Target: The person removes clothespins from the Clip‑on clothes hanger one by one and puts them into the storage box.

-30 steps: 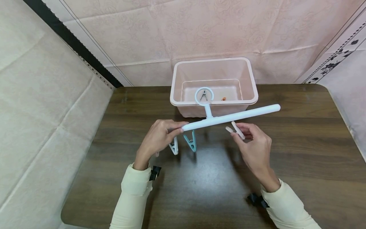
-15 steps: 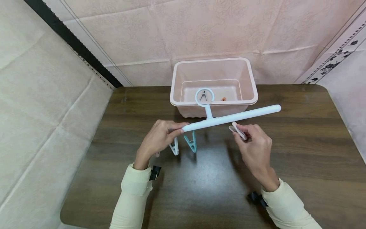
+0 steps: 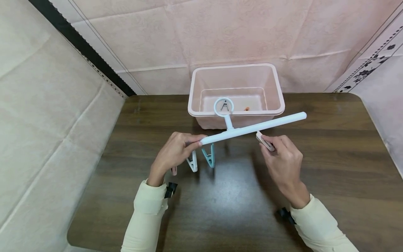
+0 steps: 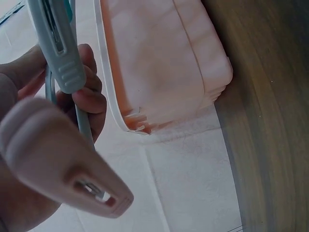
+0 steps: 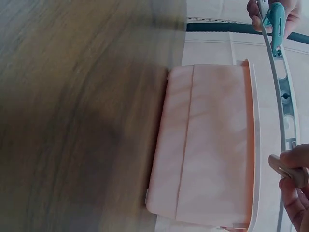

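My left hand (image 3: pixel 174 151) grips the left end of a white clip hanger bar (image 3: pixel 252 128), held above the dark wooden table (image 3: pixel 220 203). Under the bar by that hand hang a pink peg (image 3: pixel 174 170), a white peg (image 3: pixel 191 163) and a teal peg (image 3: pixel 208 156); the pink peg (image 4: pixel 63 159) and teal peg (image 4: pixel 58 46) fill the left wrist view. My right hand (image 3: pixel 281 159) pinches a pale pink peg (image 3: pixel 263 141) just under the bar's middle; the same peg (image 5: pixel 287 170) shows in the right wrist view. The hanger's ring (image 3: pixel 224 106) overlaps the pink tub (image 3: pixel 236 91).
The pink plastic tub (image 5: pixel 207 145) stands at the table's far edge against a pink cloth backdrop (image 3: pixel 220 31). A small orange item (image 3: pixel 247 109) lies inside it. Cloth walls close in left and right. The table's rounded front-left corner (image 3: pixel 73 234) is near my left sleeve.
My right hand has lifted the pale pink peg up and slightly right, closer to the bar. The peg's jaws, open a second ago, now look closed. The bar's right end rose a little.
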A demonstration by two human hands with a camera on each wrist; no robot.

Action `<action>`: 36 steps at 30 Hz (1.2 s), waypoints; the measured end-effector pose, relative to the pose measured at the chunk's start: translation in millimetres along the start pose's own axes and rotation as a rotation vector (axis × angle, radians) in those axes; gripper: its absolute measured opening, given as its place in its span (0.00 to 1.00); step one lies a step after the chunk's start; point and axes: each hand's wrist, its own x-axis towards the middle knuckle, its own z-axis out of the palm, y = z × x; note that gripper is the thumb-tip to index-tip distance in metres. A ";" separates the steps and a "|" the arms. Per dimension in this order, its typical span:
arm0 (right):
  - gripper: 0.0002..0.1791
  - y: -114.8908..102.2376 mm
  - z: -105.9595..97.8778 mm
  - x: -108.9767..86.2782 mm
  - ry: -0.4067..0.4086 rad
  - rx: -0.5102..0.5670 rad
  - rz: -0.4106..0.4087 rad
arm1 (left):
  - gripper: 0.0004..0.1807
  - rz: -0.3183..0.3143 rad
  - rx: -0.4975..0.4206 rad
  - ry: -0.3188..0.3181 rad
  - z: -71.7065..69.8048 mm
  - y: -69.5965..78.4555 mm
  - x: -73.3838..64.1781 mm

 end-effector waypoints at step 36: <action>0.14 2.8 -11.7 -7.8 -0.010 0.056 -0.003 | 0.16 -0.035 0.009 0.031 0.8 2.0 1.8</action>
